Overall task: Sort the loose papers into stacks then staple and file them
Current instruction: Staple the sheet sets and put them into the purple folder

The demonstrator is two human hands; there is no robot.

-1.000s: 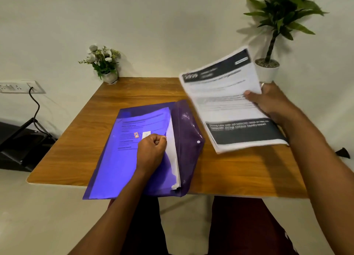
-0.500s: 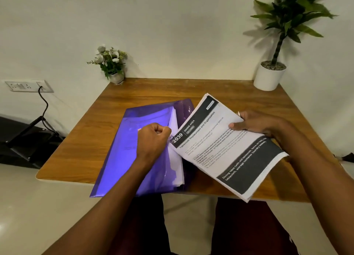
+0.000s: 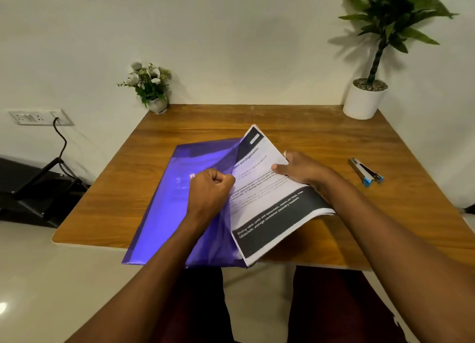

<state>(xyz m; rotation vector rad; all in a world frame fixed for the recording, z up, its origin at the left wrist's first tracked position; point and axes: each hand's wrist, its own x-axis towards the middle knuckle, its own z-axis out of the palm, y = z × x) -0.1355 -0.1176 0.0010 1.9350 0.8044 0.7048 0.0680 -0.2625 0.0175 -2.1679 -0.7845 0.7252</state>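
One paper stack (image 3: 270, 214) is partly tucked into the purple folder (image 3: 167, 201) on the table (image 3: 308, 126), right hand (image 3: 299, 169) gripping its edge, left hand (image 3: 210, 185) fisted, pinching the folder's lifted cover, stapler (image 3: 366, 173) right of the folder; filing looks almost done, folder not yet closed.

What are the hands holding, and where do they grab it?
The right hand holds the paper stack by its right edge, thumb on top. The left hand pinches the purple folder by its front cover, at the open edge.
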